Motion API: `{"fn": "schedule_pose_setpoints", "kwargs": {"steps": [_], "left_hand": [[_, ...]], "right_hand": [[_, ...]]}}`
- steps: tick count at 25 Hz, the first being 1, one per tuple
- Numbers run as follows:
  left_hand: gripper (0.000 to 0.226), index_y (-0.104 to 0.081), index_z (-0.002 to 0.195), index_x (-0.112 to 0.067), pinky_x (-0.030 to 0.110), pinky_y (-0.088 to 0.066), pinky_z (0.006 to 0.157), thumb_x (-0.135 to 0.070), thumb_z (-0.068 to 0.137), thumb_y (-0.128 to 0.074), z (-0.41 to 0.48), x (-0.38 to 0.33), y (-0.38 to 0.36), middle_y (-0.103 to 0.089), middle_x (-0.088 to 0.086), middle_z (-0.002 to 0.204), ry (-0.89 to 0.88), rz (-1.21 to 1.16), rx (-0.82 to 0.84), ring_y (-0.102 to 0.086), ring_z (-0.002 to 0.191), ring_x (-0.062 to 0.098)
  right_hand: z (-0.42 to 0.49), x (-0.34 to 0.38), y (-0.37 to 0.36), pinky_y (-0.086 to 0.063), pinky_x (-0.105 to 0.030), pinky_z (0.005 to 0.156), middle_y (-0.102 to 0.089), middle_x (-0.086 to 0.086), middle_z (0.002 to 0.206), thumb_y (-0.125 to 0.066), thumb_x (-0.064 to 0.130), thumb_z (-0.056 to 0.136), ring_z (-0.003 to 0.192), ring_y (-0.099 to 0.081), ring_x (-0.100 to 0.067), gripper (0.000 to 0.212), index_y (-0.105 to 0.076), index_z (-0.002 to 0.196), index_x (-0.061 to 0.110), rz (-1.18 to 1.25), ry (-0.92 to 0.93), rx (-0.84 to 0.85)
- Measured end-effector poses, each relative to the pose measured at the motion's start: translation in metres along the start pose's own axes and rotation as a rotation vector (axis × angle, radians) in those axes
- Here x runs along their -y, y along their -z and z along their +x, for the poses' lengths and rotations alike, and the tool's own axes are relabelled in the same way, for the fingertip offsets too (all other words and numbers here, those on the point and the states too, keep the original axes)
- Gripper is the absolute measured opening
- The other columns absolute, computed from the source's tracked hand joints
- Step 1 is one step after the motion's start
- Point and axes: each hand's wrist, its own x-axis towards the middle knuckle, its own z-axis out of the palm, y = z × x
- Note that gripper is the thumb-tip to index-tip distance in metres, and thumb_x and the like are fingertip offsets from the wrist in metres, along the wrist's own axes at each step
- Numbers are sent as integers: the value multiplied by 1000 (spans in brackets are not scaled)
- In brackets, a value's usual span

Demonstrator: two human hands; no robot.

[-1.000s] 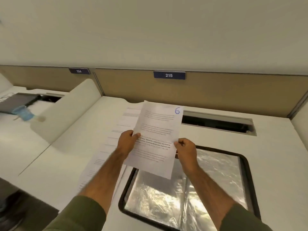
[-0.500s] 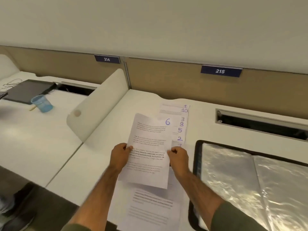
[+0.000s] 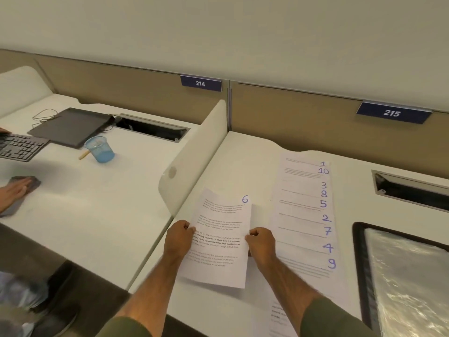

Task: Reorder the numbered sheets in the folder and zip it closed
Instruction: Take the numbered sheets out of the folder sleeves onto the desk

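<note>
I hold the sheet numbered 6 [image 3: 220,237] just above the white desk, left of the other sheets. My left hand [image 3: 179,239] pinches its left edge and my right hand [image 3: 260,242] pinches its right edge. A fanned column of numbered sheets [image 3: 303,215] lies on the desk to the right, showing 1, 10, 3, 8, 5, 2, 7, 4 and 9 from far to near. The open black zip folder [image 3: 358,263] with clear plastic sleeves lies at the right edge, partly cut off.
A white divider [image 3: 194,154] separates this desk from the left one, which carries a keyboard [image 3: 19,147], a dark tablet [image 3: 68,127] and a blue cup [image 3: 99,149]. Another person's hand [image 3: 12,193] rests on a cloth there. Cable slot [image 3: 410,190] sits behind the folder.
The view has swung left, so the folder slid to the right edge. Sheet 6 moved from over the folder to the left of the fanned sheets and lower toward the desk.
</note>
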Motion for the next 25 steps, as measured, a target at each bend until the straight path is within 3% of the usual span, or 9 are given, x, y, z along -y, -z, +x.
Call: {"fn": "schedule_pose_setpoints", "kwargs": {"steps": [4,9,12,19,25], "left_hand": [[3,-61,92,-22,37,-55,76,-24,93,-62,7,13,3,-69,-5,88,-33,30,8,-67,84,21],[32,-52,130,-28,33,-44,71,-26,98,-54,-18,21,4,-70,-1,103,-82,135,-51,-66,93,22],[42,-45,143,-24,36,-49,83,-23,101,-51,-37,28,10,-64,-1,123,-132,163,-46,-62,108,19],[43,-43,146,-24,42,-49,96,-23,103,-45,-49,41,14,-54,-1,141,-157,225,-6,-55,123,20],[42,-43,145,-21,40,-51,93,-26,103,-48,-61,48,17,-51,2,140,-160,281,-32,-54,122,20]], "right_hand": [[0,5,-17,-61,-54,64,-70,-10,75,-54,0,78,77,-71,-34,12,-61,70,4,-39,-23,-9],[-9,-4,-20,-62,-51,63,-70,-6,81,-52,1,79,73,-72,-30,14,-63,78,10,-57,-63,-17],[-17,-10,-24,-63,-49,66,-70,-2,84,-51,4,78,75,-71,-26,17,-62,80,16,-61,-80,-20],[-34,-27,-24,-63,-47,69,-69,2,87,-49,7,74,78,-70,-23,20,-62,82,20,-93,-93,-21],[-50,-32,-21,-63,-48,70,-71,-2,90,-53,8,75,81,-72,-25,18,-63,85,18,-63,-90,31]]}}
